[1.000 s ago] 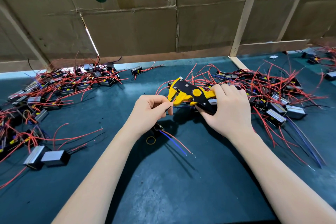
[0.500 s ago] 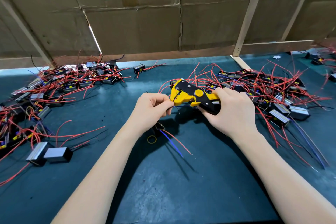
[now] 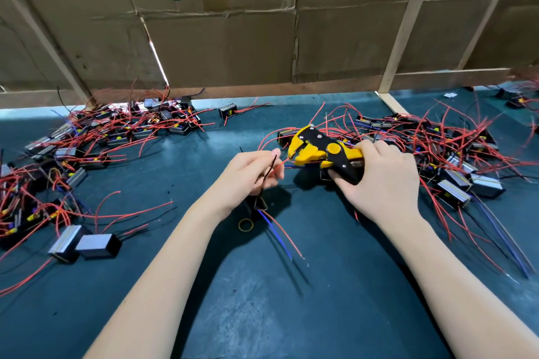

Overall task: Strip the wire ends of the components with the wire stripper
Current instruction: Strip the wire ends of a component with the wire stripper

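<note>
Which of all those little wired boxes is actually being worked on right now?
The dark component under the left hand, alone mid-table. Its red wire is pinched towards the wire stripper in the right hand; the others lie in heaps at either side.

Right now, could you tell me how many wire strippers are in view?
1: the yellow-and-black wire stripper gripped in the right hand; others could be hidden under the wire piles.

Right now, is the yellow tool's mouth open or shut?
Open. The wire stripper, gripped by the right hand, shows a gap between its yellow front parts.
</note>
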